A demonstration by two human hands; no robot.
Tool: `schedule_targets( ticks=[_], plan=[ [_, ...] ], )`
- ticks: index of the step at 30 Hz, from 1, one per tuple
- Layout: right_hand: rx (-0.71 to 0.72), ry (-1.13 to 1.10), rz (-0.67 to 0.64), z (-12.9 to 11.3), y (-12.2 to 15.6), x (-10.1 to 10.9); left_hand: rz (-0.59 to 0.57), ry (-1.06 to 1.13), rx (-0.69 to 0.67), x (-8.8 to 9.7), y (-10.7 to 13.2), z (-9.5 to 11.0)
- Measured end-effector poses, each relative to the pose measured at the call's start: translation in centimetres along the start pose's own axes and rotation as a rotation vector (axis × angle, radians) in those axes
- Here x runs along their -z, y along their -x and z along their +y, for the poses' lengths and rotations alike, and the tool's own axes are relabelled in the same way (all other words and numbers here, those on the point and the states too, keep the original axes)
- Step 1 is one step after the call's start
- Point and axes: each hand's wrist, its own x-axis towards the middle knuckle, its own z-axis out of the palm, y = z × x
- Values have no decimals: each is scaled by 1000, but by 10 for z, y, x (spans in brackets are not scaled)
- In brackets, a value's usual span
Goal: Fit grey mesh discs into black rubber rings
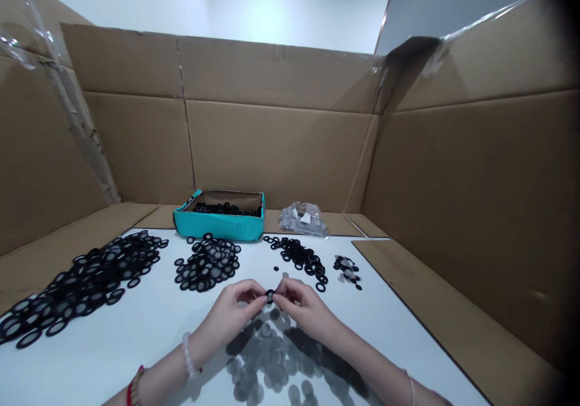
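Your left hand (229, 316) and right hand (302, 309) meet above the near middle of the white tabletop (136, 357), their fingertips (261, 292) pinched together on a small black ring (270, 296). It looks like soft rubber: light, slightly flexible and apt to spring away, so its rim offers the surest hold. Under your hands lies a spread of grey discs (272, 348), perhaps wire mesh, which seem thin and awkward to lift from flat. Left of your hands, a broad pile of black rings with grey centres (86, 285) runs off the tabletop's left side of the view, and a smaller pile (207, 264) sits nearer the middle. To the right lie loose black rings (296, 260) and a small mixed cluster (347, 272), just inside the slanting right edge. Beyond the far edge stand a teal box (190, 222) holding more rings and a clear plastic bag (302, 219), backed by cardboard walls (276, 152).
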Motion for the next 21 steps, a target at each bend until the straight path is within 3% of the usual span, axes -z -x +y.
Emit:
schedule_targets(
  ticks=[9,17,21],
  plan=[
    [-36,-120,-61,-7,4,-5,25,24,-13,-3,0,-3],
    [66,28,0,-5,2,-7,115,61,-91,0,-8,-5],
    [55,38,-38,-4,4,-8,3,192,12,2,-7,-7]
  ],
)
